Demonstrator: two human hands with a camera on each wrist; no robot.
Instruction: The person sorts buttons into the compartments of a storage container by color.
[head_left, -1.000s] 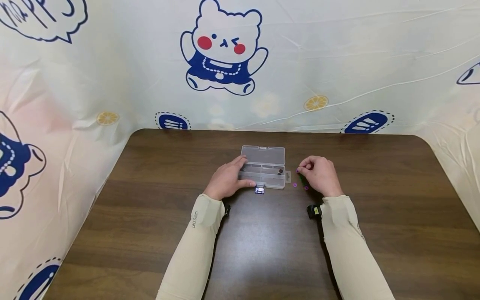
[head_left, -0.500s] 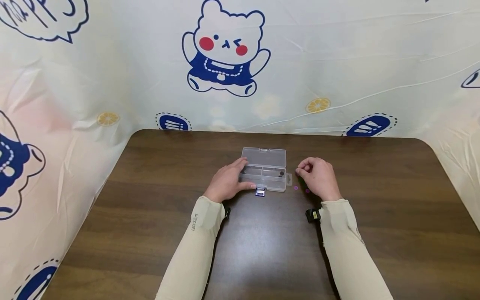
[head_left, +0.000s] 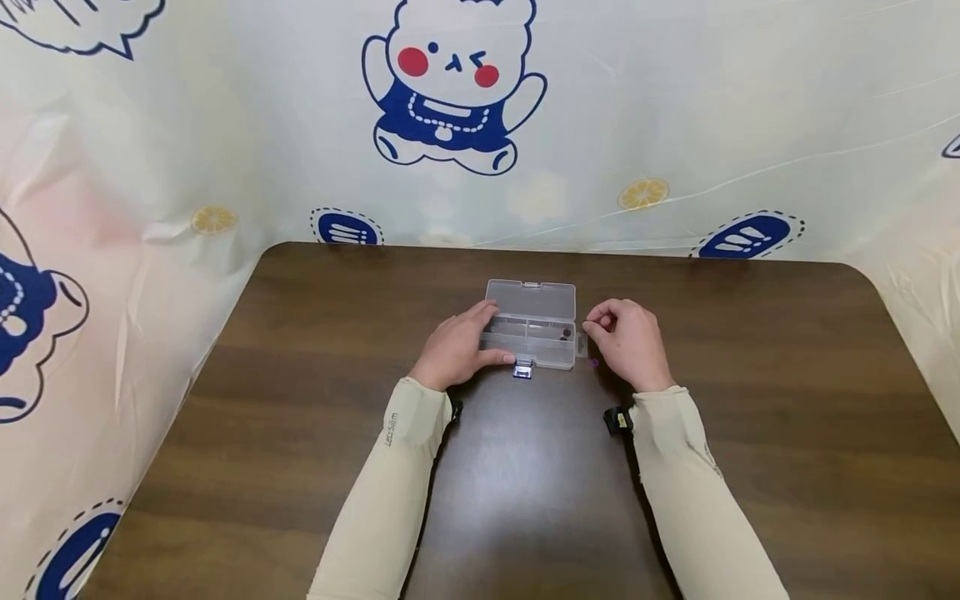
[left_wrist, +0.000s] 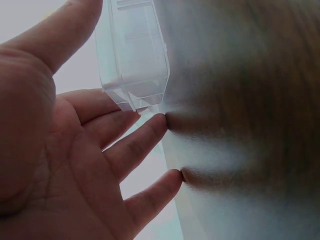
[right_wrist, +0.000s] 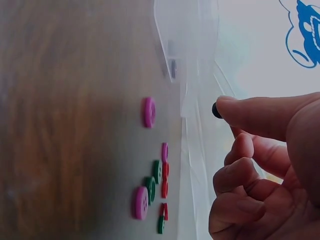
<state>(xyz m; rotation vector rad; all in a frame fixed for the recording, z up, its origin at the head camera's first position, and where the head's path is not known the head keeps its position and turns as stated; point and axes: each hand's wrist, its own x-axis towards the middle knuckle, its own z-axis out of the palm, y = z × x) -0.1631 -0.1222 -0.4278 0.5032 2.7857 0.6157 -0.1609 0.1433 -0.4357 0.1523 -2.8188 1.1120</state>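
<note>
A clear plastic compartment box (head_left: 551, 356) stands on the table with its lid (head_left: 530, 300) raised at the back. My left hand (head_left: 453, 348) holds its left end, thumb at the front and fingers toward the back. Two of those fingertips touch the table in the left wrist view. Beside the box's right end, my right hand (head_left: 630, 343) pinches a small dark button (right_wrist: 216, 110) between thumb and forefinger, above the table. A few dark pieces (head_left: 566, 332) lie in a right-hand compartment.
Purple buttons (right_wrist: 150, 112), green buttons (right_wrist: 151, 190) and red buttons (right_wrist: 165, 189) lie on the table to the right of the box. A small blue-and-white piece (head_left: 522, 369) is at the box's front edge. A printed curtain hangs behind the table.
My right hand has moved left, up to the box's right end, and now hides buttons that showed earlier. The left hand keeps its place on the box. The head view has shifted slightly.
</note>
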